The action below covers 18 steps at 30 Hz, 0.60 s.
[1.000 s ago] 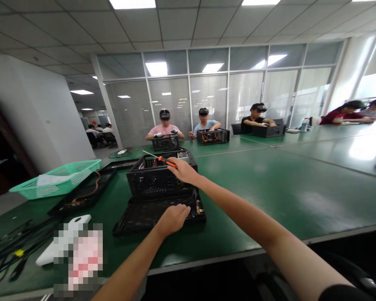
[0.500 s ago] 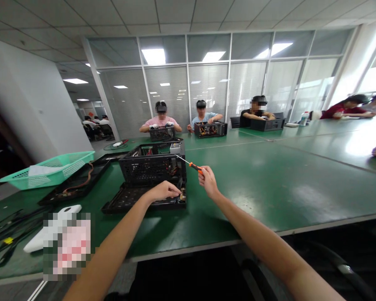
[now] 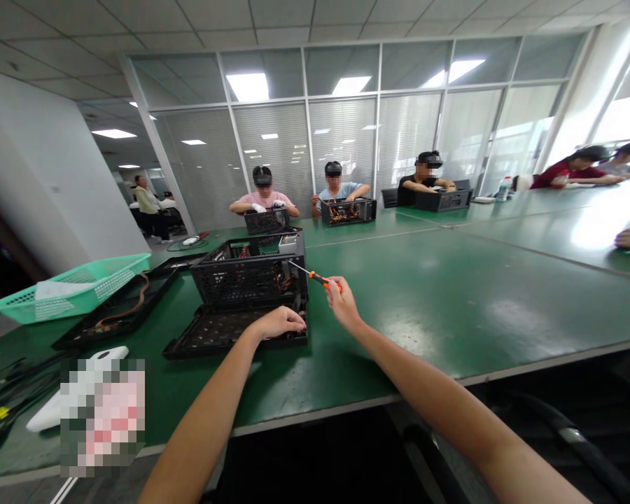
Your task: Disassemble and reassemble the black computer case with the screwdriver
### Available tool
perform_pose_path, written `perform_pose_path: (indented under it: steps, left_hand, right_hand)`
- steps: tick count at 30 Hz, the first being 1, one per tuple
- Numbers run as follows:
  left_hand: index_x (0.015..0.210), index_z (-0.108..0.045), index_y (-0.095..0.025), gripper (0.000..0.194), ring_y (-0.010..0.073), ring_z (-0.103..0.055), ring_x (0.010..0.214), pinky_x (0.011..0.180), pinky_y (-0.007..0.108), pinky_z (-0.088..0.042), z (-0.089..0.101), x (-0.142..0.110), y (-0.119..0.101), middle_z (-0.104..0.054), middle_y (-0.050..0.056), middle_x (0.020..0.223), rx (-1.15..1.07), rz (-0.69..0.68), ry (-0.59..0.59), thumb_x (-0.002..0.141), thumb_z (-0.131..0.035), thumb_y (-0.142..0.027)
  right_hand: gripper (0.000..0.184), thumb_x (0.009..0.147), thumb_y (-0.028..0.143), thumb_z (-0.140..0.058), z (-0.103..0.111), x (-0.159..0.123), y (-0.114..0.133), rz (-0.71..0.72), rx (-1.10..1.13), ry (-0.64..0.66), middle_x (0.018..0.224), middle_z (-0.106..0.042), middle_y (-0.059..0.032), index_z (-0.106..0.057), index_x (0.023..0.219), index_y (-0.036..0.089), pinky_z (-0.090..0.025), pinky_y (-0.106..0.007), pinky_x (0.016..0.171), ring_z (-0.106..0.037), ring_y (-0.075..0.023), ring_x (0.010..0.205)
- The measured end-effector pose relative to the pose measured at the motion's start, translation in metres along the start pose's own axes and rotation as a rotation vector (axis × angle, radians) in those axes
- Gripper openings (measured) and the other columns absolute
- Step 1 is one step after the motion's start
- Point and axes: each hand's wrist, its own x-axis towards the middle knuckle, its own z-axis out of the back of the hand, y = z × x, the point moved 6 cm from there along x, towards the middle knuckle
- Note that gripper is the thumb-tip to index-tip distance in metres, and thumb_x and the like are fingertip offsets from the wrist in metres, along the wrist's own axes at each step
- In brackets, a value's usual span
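The right hand (image 3: 342, 302) grips a screwdriver (image 3: 319, 279), best held steady, its tip by the near computer case (image 3: 228, 281) on the green table (image 3: 420, 294). The left hand (image 3: 279, 323) has fingers together at the black panel (image 3: 204, 332); whether they pinch anything, I can't tell. One screwdriver, one near case, three farther cases (image 3: 349, 212).

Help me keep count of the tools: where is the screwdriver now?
In the head view, the orange-and-black screwdriver is in the right hand, its tip by the right end of the open computer case.
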Motion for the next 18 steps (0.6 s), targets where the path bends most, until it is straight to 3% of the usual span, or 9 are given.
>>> perform_pose_path:
  steps: [8, 18]
  left_hand:
    - [0.08, -0.071, -0.012, 0.036, 0.0144, -0.054, 0.065, 0.063, 0.023, -0.039, 0.0002, -0.0006, -0.0005, -0.067, 0.003, 0.072, 0.095, 0.025, -0.045, 0.066, -0.062, -0.044]
    - [0.079, -0.071, -0.013, 0.037, 0.0134, -0.053, 0.064, 0.062, 0.023, -0.038, -0.0005, -0.0039, 0.002, -0.067, 0.002, 0.069, -0.008, 0.078, -0.073, 0.063, -0.065, -0.046]
  right_hand:
    - [0.03, 0.081, 0.05, -0.046, -0.0023, -0.0014, -0.0049, 0.011, -0.054, 0.036, 0.055, -0.035, 0.0087, -0.046, 0.09, 0.022, -0.023, -0.016, 0.037, -0.03, -0.006, 0.042]
    - [0.03, 0.081, 0.05, -0.046, -0.0051, -0.0023, -0.0071, -0.034, -0.054, 0.09, 0.056, -0.034, 0.0087, -0.044, 0.092, 0.022, -0.021, -0.017, 0.038, -0.029, -0.006, 0.042]
